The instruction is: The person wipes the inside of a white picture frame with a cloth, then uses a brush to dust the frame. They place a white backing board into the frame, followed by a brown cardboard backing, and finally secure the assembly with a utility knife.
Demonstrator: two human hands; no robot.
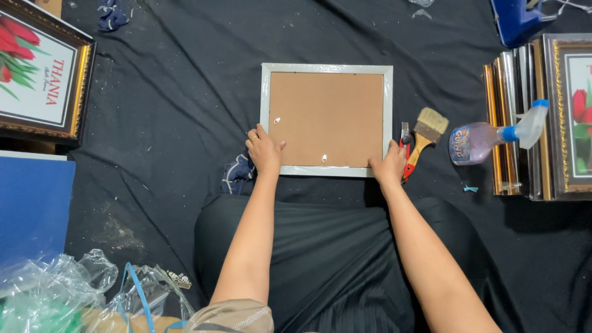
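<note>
A picture frame [326, 68] with a pale silver border lies face down on the black cloth, its brown backing board up, wrapped in clear film. Two small metal hangers sit on the board. My left hand [264, 151] grips the frame's near left corner, a ring on one finger. My right hand [388, 166] grips the near right corner. Both arms reach forward over my lap in a black skirt.
Right of the frame lie a paintbrush [425, 132], a red-handled tool [407, 161] and a spray bottle [493, 135]. Stacked gold and dark frames [530, 117] stand at the right edge. A framed flower print [43, 74] is top left, a blue board [34, 206] and crumpled plastic [55, 290] lower left. A dark rag [236, 174] lies by my left hand.
</note>
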